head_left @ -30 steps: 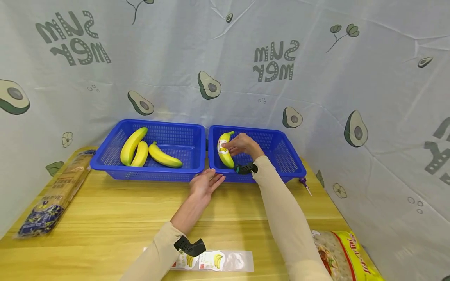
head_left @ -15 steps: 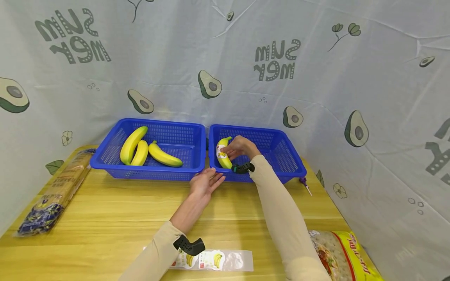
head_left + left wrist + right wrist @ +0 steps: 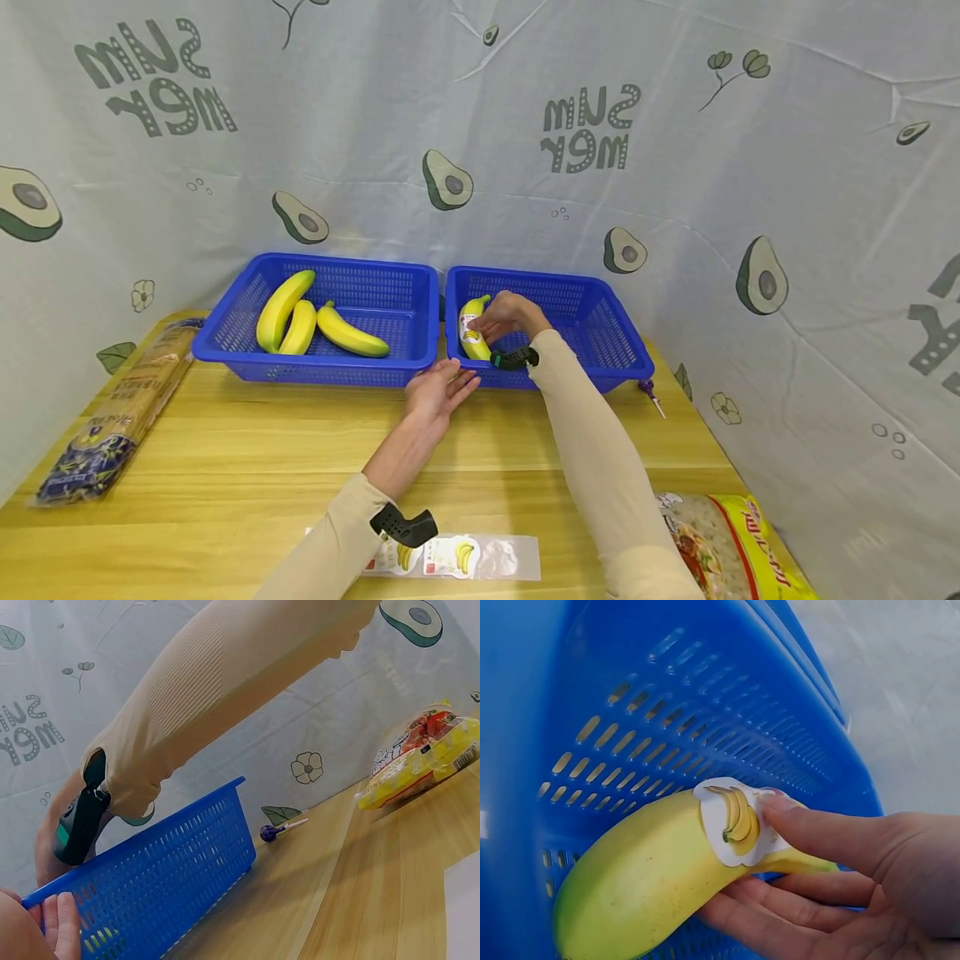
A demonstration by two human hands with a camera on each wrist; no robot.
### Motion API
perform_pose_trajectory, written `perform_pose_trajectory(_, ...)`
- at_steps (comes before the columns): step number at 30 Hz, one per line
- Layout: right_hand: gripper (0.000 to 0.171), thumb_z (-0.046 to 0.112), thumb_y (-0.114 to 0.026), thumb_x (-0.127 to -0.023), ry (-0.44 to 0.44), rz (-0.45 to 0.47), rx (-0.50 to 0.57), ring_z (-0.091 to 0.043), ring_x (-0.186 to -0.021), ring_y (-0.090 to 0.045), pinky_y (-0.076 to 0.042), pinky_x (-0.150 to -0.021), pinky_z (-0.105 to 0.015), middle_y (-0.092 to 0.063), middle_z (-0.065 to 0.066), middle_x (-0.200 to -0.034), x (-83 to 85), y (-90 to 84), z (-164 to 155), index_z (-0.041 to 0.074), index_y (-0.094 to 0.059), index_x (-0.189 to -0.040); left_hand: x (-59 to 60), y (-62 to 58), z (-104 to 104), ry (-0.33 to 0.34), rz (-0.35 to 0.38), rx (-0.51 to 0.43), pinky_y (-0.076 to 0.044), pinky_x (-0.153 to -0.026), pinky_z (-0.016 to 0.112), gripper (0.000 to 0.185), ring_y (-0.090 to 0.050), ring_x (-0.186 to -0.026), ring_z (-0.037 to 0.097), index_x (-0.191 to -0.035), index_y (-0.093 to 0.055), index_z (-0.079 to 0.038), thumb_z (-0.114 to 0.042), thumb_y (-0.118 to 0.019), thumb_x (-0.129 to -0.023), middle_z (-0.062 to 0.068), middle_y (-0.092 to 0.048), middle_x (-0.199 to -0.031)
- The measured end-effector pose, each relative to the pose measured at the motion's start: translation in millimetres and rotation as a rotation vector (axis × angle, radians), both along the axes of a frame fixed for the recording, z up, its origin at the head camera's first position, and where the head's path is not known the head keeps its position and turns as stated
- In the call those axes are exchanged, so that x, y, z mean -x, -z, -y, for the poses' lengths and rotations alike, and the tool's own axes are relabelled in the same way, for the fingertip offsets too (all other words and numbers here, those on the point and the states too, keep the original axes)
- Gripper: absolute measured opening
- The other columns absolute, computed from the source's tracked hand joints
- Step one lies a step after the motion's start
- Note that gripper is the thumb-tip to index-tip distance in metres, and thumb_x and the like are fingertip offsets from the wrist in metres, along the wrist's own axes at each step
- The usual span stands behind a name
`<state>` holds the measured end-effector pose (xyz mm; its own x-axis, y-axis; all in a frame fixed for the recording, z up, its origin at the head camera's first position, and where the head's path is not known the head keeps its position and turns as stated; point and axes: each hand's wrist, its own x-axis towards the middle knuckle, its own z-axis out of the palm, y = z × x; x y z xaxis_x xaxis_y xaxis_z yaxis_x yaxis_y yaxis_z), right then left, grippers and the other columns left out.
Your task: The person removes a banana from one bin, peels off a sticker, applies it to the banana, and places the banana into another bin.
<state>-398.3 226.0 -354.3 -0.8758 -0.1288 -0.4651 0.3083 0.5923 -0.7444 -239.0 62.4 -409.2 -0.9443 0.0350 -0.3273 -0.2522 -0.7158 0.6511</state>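
The right hand (image 3: 510,315) grips a stickered banana (image 3: 471,327) low inside the right blue basket (image 3: 600,321), thumb on its label. The left hand (image 3: 438,390), fingers relaxed and holding nothing, touches that basket's front rim above the surface (image 3: 225,450).

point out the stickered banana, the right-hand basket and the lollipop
stickered banana (image 3: 630,885), right wrist view, on its yellow peel
right-hand basket (image 3: 600,329), head view, on its mesh floor
lollipop (image 3: 268,832), left wrist view, on its purple head

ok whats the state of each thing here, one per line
labelled banana: held low inside right basket
right hand: gripping that banana
left hand: flat against right basket's front
right basket: holds one banana
left basket: holds three bananas
sticker sheet: flat on table
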Motion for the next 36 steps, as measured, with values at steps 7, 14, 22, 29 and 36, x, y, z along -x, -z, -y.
perform_pose_trajectory(7,0.040,0.011,-0.074,-0.104,-0.011,0.056,0.024,-0.037,-0.119,-0.073,-0.059,-0.105,-0.045,-0.070,-0.027,-0.129,-1.5,-1.9,-2.4,-0.012,-0.062,-0.134,0.8,0.6,-1.3,0.001,-0.002,0.001,-0.065,-0.090,0.042,0.009,-0.076,-0.087,0.024,-0.101,-0.060,-0.003,0.003,-0.064,-0.105,0.011,-0.069,-0.088)
perform_pose_trajectory(14,0.039,0.010,-0.066,-0.108,-0.083,0.096,0.030,-0.035,-0.126,-0.068,-0.058,-0.107,-0.044,-0.066,-0.026,-0.135,-1.9,0.5,-5.0,-0.012,-0.058,-0.140,0.8,0.2,-1.9,-0.009,-0.005,-0.001,-0.066,-0.089,0.041,0.010,-0.076,-0.083,0.023,-0.100,-0.059,-0.002,0.004,-0.065,-0.105,0.011,-0.069,-0.087)
perform_pose_trajectory(22,0.034,0.009,-0.065,-0.109,-0.128,0.099,0.022,-0.034,-0.128,-0.066,-0.058,-0.107,-0.044,-0.067,-0.020,-0.128,-4.8,2.3,-8.0,-0.012,-0.061,-0.136,0.5,-0.1,-2.1,-0.012,-0.005,0.003,-0.066,-0.089,0.040,0.009,-0.075,-0.081,0.022,-0.101,-0.059,-0.002,0.005,-0.064,-0.105,0.011,-0.069,-0.086)
perform_pose_trajectory(29,0.030,0.007,-0.064,-0.109,-0.106,0.086,0.050,-0.028,-0.113,-0.071,-0.057,-0.109,-0.046,-0.070,-0.017,-0.117,-6.6,5.6,-7.7,-0.012,-0.063,-0.131,-2.0,0.6,-0.7,-0.007,0.001,-0.008,-0.066,-0.089,0.040,0.007,-0.074,-0.082,0.022,-0.108,-0.059,0.001,0.005,-0.063,-0.105,0.012,-0.067,-0.091)
perform_pose_trajectory(36,0.039,0.009,-0.063,-0.110,-0.137,0.048,0.014,-0.039,-0.135,-0.063,-0.056,-0.110,-0.045,-0.062,-0.028,-0.146,-10.8,3.3,-13.8,-0.011,-0.059,-0.143,-0.6,0.5,0.8,0.013,-0.011,-0.025,-0.064,-0.096,0.042,0.015,-0.074,-0.089,0.025,-0.119,-0.055,0.004,0.006,-0.060,-0.106,0.013,-0.067,-0.095)
